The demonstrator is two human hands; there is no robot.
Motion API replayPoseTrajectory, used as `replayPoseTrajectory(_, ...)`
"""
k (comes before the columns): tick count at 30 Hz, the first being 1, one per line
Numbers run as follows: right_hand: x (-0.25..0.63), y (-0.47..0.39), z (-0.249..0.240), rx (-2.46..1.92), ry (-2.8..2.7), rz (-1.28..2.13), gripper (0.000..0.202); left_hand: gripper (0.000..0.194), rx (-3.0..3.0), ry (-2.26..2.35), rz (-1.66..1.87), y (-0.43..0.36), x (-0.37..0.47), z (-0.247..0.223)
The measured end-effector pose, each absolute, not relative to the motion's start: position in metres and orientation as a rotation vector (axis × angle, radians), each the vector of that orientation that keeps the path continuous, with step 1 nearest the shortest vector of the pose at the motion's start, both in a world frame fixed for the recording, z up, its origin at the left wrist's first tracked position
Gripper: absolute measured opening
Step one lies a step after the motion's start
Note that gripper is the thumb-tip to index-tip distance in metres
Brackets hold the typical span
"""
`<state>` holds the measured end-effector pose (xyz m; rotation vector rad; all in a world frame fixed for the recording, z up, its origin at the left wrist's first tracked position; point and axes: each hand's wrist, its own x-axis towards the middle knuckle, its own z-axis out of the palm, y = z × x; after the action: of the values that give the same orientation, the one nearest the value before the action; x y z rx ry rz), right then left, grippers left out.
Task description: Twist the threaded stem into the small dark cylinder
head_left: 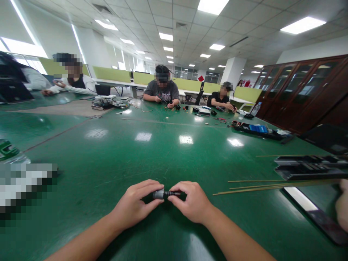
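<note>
Low in the middle of the head view, my left hand (138,201) pinches a small grey cylinder (158,194) between thumb and fingers, its axis lying level. A dark ribbed shaft (171,193) is in line with the cylinder's right end. My right hand (193,203) is closed on this shaft, thumb below and forefinger above. The fingertips of both hands are close together over the green tabletop (152,159). Whether shaft and cylinder are one piece cannot be made out, and my fingers hide part of both.
To the right lie thin brass-coloured rods (244,188), black channel-like parts (310,166) and a phone (315,214), with another person's hand (342,199) beside it. A plastic bottle (12,152) is at left. Farther off are a parts tray (261,130) and several people working.
</note>
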<state>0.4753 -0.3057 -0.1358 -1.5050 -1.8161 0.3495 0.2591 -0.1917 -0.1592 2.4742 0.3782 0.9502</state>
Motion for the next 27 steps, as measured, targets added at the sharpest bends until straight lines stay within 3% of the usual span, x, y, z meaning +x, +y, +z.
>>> replayPoseTrajectory(27, 0.4739, -0.3071, -0.1319, -1.521, -1.807, 0.347, 0.008, 0.032, 2.473, 0.361, 0.959, -0.1918, 0.259, -0.1554)
